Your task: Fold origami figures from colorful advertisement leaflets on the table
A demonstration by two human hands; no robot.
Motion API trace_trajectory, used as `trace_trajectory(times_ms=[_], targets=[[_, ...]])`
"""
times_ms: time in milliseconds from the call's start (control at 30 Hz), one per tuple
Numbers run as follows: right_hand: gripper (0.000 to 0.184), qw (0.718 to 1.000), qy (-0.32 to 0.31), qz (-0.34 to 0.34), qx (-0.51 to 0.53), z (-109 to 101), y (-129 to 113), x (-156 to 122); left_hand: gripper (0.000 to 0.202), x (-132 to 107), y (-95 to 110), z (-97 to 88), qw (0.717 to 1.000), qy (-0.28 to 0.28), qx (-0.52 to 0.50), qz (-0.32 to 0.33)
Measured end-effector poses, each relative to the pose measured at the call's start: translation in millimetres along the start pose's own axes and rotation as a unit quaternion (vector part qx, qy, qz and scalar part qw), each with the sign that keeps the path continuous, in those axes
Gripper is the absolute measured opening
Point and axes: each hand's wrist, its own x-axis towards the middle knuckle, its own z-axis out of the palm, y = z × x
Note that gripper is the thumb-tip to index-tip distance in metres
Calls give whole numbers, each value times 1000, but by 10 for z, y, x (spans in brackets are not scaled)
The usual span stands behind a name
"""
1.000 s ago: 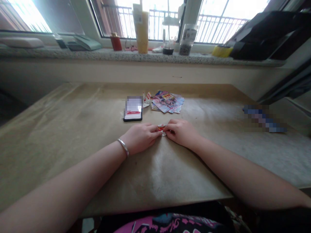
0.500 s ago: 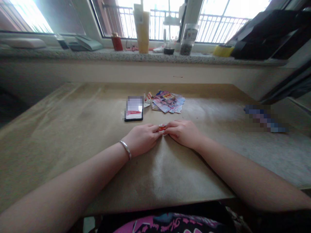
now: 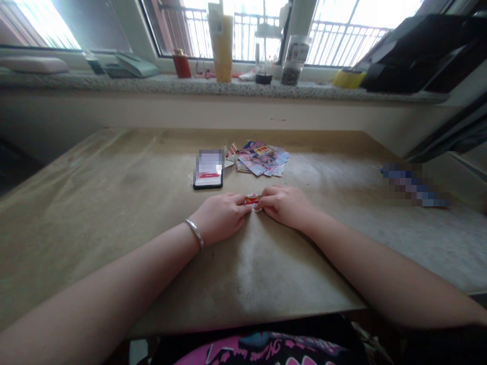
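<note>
Both hands rest on the tan table (image 3: 114,213) and meet over a small folded piece of red and white paper (image 3: 253,200). My left hand (image 3: 220,217), with a silver bangle on its wrist, pinches the paper's left side with closed fingers. My right hand (image 3: 285,205) pinches the right side, fingers curled. Most of the paper is hidden between the fingertips.
Behind the hands lie a black phone (image 3: 209,170), a small folded paper scrap (image 3: 230,154) and a pile of colourful printed papers (image 3: 262,159). A blurred blue object (image 3: 414,185) lies at the right. The windowsill (image 3: 213,88) holds bottles, jars and boxes.
The hands stay together on the small paper with only slight finger shifts. The view wobbles a little.
</note>
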Motion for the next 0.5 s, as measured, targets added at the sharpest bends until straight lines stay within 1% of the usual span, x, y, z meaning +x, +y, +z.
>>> trace_trajectory(times_ms=[200,367,500], targets=[[22,999,-19,-27,-34,-21,-2,-8,28,-3,-17,6,1000,2,-10,-10],[21,999,-31,-12,-39,-40,5,8,28,2,-14,-9,999,-19,-18,-22],[24,998,-45,-20,-36,-75,33,18,27,9,7,-28,998,-29,-26,-39]])
